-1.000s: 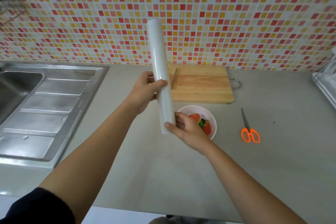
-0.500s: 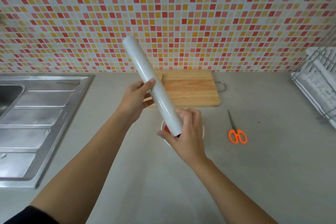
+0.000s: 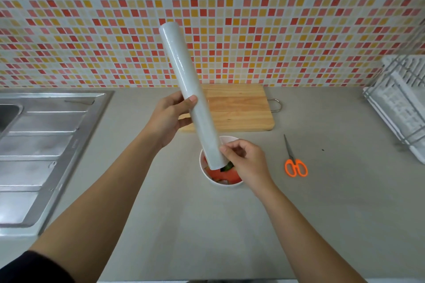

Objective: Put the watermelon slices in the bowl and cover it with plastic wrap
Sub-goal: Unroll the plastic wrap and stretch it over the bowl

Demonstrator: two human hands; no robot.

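Note:
A long white roll of plastic wrap [image 3: 184, 76] is held up in the air, tilted with its top end leaning left. My left hand [image 3: 169, 117] grips it around the middle. My right hand [image 3: 246, 161] pinches the roll's lower end with fingertips. Directly below that end stands a white bowl [image 3: 203, 169] on the grey counter, with red and green watermelon slices [image 3: 224, 174] inside. The roll and my right hand hide part of the bowl.
A wooden cutting board [image 3: 239, 108] lies behind the bowl against the tiled wall. Orange-handled scissors [image 3: 294, 161] lie to the right of the bowl. A steel sink and drainboard [image 3: 46, 145] fill the left; a white dish rack [image 3: 400, 103] sits at the right edge.
The roll has tilted a little more upright and my right hand has slid from covering its lower end to pinching that end from the right, so the watermelon shows again.

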